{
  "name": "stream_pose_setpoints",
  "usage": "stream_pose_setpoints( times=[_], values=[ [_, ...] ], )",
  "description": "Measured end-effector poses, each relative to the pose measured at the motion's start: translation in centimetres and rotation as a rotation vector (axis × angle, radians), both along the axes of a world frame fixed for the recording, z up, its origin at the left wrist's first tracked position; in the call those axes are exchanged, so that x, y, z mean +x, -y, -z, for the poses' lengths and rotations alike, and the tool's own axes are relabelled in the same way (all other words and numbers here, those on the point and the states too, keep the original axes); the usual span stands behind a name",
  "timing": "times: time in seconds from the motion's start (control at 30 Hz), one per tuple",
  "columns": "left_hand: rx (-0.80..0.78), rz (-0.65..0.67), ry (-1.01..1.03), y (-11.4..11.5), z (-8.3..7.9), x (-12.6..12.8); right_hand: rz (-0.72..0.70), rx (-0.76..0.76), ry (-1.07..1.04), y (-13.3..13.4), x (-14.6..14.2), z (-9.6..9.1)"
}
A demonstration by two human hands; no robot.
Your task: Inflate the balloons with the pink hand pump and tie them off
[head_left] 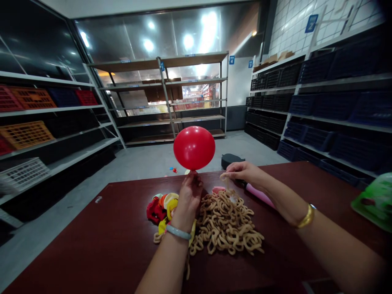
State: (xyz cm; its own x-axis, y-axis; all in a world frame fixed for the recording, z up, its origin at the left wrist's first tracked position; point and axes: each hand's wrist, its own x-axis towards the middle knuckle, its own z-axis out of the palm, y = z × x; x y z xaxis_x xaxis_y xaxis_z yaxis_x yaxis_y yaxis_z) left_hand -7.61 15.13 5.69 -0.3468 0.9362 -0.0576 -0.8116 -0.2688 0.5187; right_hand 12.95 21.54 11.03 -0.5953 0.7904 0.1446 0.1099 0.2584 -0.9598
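Observation:
My left hand (189, 197) is raised over the dark red table (92, 245), its fingers pinched on the neck of an inflated red balloon (194, 147) that stands above it. My right hand (243, 171) hovers just right of it, fingers pinched on a tan rubber band (226, 178) lifted from the top of a heap of tan rubber bands (226, 224). Beside the left wrist lies a small pile of uninflated balloons (161, 206) in red, yellow and orange. A pink pump (259, 194) lies partly hidden under my right forearm.
A green plastic bag (375, 200) sits at the table's right edge, a black object (231, 160) at its far edge. Shelving with blue crates (337, 106) lines the right wall; racks with orange, red and white baskets (26, 132) stand on the left. Small scraps lie on the grey floor (147, 163).

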Motion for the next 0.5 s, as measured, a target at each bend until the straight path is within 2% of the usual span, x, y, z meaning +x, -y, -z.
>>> stream_pose_setpoints(
  times=[0.13,0.2,0.27,0.33,0.37,0.5],
  values=[
    [0.015,0.046,0.002,0.0,0.3,0.4,-0.085,-0.223,-0.191,0.4,-0.6,-0.2],
    [-0.008,0.052,-0.007,0.0,0.5,0.6,-0.159,-0.270,-0.286,0.3,-1.4,0.0],
    [-0.030,0.048,-0.026,0.1,0.7,0.7,-0.184,-0.247,-0.291,0.1,-2.5,0.5],
    [-0.032,0.029,-0.042,0.2,0.8,1.0,-0.164,-0.127,-0.210,0.1,-3.8,1.0],
    [-0.030,0.014,-0.050,0.1,0.9,1.1,-0.141,-0.019,-0.143,0.2,-4.4,1.2],
    [-0.041,-0.049,-0.094,-0.3,1.7,2.0,0.064,0.611,0.231,1.9,-6.7,1.6]
  ],
)
